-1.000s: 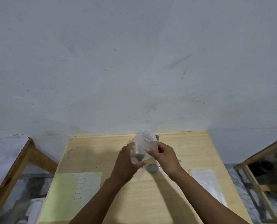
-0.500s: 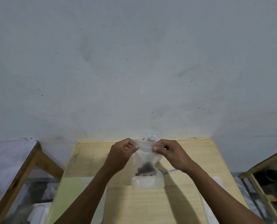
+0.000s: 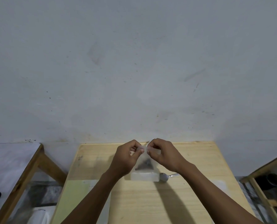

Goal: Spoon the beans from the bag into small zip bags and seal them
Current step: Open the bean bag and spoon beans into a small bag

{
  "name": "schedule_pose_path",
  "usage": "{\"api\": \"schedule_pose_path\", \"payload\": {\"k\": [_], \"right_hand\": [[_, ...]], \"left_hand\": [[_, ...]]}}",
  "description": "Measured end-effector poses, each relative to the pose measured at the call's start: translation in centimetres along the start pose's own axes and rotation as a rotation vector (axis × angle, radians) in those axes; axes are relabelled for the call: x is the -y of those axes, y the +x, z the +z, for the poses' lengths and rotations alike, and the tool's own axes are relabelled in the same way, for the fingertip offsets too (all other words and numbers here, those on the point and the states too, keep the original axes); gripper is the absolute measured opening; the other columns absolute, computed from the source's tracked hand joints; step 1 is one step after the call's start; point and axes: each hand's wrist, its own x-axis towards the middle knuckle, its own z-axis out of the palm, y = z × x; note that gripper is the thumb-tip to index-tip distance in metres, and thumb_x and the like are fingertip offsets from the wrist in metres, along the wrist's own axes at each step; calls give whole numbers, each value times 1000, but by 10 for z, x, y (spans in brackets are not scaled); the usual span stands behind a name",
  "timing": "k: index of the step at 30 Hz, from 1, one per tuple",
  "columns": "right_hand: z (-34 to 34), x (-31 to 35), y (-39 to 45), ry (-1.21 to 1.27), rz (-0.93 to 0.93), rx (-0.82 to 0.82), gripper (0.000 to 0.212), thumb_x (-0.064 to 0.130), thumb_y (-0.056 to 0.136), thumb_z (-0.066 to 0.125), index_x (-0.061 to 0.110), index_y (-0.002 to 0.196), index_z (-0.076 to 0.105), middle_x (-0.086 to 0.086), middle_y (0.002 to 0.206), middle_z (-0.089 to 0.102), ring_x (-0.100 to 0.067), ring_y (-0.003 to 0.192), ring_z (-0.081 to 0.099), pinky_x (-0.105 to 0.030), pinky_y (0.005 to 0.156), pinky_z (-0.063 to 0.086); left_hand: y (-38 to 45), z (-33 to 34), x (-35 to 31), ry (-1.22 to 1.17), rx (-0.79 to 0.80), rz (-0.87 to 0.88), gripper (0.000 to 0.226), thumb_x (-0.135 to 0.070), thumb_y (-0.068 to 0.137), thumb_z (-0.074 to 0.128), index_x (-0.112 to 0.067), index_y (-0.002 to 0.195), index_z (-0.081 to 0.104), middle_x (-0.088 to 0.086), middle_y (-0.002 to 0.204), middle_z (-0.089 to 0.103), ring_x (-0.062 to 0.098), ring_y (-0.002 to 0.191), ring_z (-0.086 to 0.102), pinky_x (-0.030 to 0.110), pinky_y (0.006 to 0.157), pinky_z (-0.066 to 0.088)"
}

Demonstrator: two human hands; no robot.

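Small zip bag (image 3: 144,160): top edge pinched between fingers of left hand (image 3: 126,156) and right hand (image 3: 162,153), dark beans (image 3: 144,165) below fingers (few). Spoon (image 3: 164,177): table (image 3: 199,159), below right fingers.

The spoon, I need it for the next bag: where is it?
In the head view the spoon lies on the wooden table, just right of the small zip bag, under the right hand's wrist.
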Motion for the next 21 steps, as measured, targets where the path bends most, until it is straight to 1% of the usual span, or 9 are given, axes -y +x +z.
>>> {"api": "schedule_pose_path", "payload": {"k": [2, 5, 7, 8, 10, 13, 16, 18, 21], "right_hand": [[5, 2, 1, -31, -11, -14, 4, 35, 84, 58, 34, 80, 58, 17, 80, 59, -5, 80, 54, -41, 76, 47], [10, 4, 1, -67, -35, -23, 6, 29, 87, 60, 31, 81, 60, 16, 81, 57, -2, 80, 52, -34, 72, 45], [12, 6, 2, -81, -50, -23, 5, 27, 89, 61, 29, 84, 61, 16, 84, 57, 0, 81, 52, -30, 71, 40], [13, 6, 3, -78, -49, -22, 6, 28, 89, 62, 30, 84, 61, 16, 84, 57, -1, 82, 52, -29, 71, 39], [14, 6, 4, -61, -29, -25, 10, 35, 87, 62, 40, 81, 56, 18, 85, 58, -3, 85, 54, -33, 76, 43], [10, 5, 5, -33, 33, -25, 8, 48, 80, 58, 42, 77, 54, 17, 88, 59, -9, 86, 58, -46, 81, 50], [9, 1, 4, 12, 58, -32, 11, 36, 84, 62, 32, 76, 56, 13, 85, 58, -16, 80, 60, -52, 79, 51], [12, 0, 2, -23, 30, -39, 11, 34, 86, 58, 34, 76, 54, 15, 83, 55, -13, 78, 58, -53, 78, 50], [18, 1, 1, -40, -18, -85, 20, 27, 89, 56, 39, 73, 50, 15, 79, 52, -7, 73, 52, -52, 74, 50]], "left_hand": [[-2, -1, 2, 36, -14, 17, 12, -17, 90, 67, -21, 79, 65, -14, 71, 65, 6, 72, 60, 8, 67, 41], [-5, -2, 8, 63, -37, 19, 14, -14, 89, 67, -19, 77, 62, -10, 74, 65, 8, 75, 60, 5, 68, 39], [-6, -4, 11, 50, -49, 0, 15, -14, 89, 67, -19, 76, 61, -9, 74, 65, 10, 75, 60, 10, 68, 42], [-6, -5, 12, 40, -52, -11, 15, -14, 89, 67, -19, 76, 61, -7, 73, 65, 11, 74, 59, 15, 68, 44], [-6, -9, 13, 26, -55, -29, 15, -14, 90, 67, -18, 76, 62, -5, 71, 64, 13, 70, 58, 23, 65, 46], [-6, -21, 13, 9, -77, -57, 15, -13, 91, 65, -17, 77, 60, -2, 66, 62, 7, 60, 54, 17, 57, 42], [-7, -32, 14, -3, -78, -93, 14, -14, 92, 64, -16, 79, 61, -7, 64, 61, 3, 56, 52, 12, 55, 39], [-11, -33, 15, 8, -68, -115, 13, -14, 91, 64, -15, 79, 61, -10, 61, 59, 4, 55, 52, 10, 54, 38], [-15, -30, 16, 12, -69, -132, 12, -16, 92, 64, -19, 81, 62, -3, 72, 66, 10, 64, 60, 14, 57, 45]]}}
